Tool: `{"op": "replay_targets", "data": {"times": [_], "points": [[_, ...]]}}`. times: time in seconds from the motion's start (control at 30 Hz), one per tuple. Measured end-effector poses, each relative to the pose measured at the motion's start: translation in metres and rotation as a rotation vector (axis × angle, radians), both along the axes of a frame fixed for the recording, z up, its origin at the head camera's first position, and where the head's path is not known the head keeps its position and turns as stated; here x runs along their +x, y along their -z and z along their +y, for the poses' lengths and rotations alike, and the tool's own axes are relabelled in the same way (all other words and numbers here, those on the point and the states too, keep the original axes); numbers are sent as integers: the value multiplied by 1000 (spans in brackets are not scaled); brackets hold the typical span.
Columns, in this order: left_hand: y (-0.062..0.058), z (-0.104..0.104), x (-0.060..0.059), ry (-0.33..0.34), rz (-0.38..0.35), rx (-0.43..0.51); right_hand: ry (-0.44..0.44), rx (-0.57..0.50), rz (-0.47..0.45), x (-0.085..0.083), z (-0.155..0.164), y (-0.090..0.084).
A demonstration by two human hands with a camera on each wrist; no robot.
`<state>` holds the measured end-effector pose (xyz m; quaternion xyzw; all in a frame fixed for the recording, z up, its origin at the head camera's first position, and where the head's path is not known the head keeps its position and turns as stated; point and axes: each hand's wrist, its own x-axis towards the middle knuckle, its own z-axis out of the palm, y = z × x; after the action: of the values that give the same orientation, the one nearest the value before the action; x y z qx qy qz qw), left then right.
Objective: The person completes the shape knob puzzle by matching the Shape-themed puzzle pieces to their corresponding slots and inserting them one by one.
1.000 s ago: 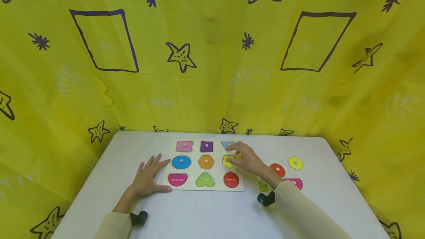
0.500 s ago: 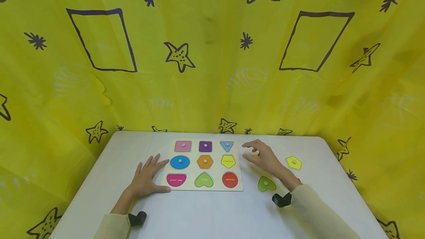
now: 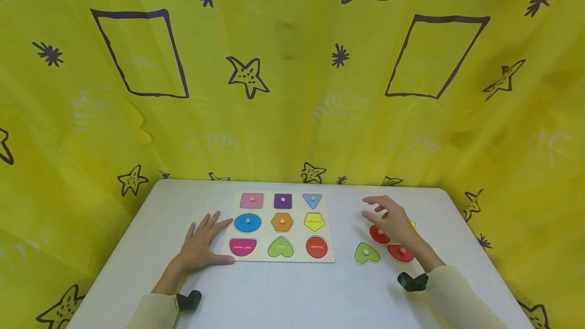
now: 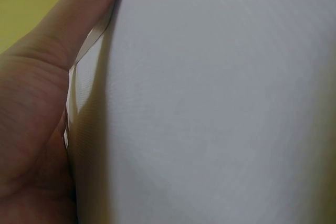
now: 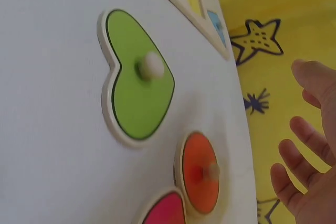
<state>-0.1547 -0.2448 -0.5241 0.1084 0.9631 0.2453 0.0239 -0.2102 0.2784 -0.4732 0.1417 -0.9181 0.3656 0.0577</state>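
My left hand [image 3: 203,245] lies spread on the table, thumb and forefinger at the left edge of a wooden shape puzzle board [image 3: 299,256]. Knobbed pieces sit in its top row and in two middle slots, among them a blue triangle [image 3: 313,204] and an orange hexagon [image 3: 277,227]. A yellow pentagon recess [image 3: 314,223] and the front row show bare printed shapes. Right of the board, my right hand [image 3: 392,220] hovers with loosely bent fingers, holding nothing. Under and around it lie a red circle piece [image 3: 377,237], a pinkish-red half-round piece [image 3: 399,257] and a partly hidden yellow pentagon piece [image 3: 413,223].
A green heart piece [image 5: 137,98] with a round knob lies nearest the board among the loose pieces. The white table [image 3: 274,298] ends at a yellow curtain [image 3: 283,136] with drawn stars. Dark wrist cameras sit at both sleeves.
My right hand has moved from over the board's right side, by the triangle, to above the loose pieces on the right. The left hand has stayed at the board's edge.
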Motion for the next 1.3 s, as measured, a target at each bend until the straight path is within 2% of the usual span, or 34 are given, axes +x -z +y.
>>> {"op": "replay_targets", "data": {"times": [0.23,0.63,0.97,1.3], "points": [[0,1,0,-3,-16,5,120,9,0,7,26,0],[1,0,-1,-12,-14,-13,258,11,-28,17,65,9],[2,0,-1,-7,-8,-15,337,-22,-107,20,79,23],[4,0,-1,-9,1,-7,357,-3,-178,17,90,41]]}}
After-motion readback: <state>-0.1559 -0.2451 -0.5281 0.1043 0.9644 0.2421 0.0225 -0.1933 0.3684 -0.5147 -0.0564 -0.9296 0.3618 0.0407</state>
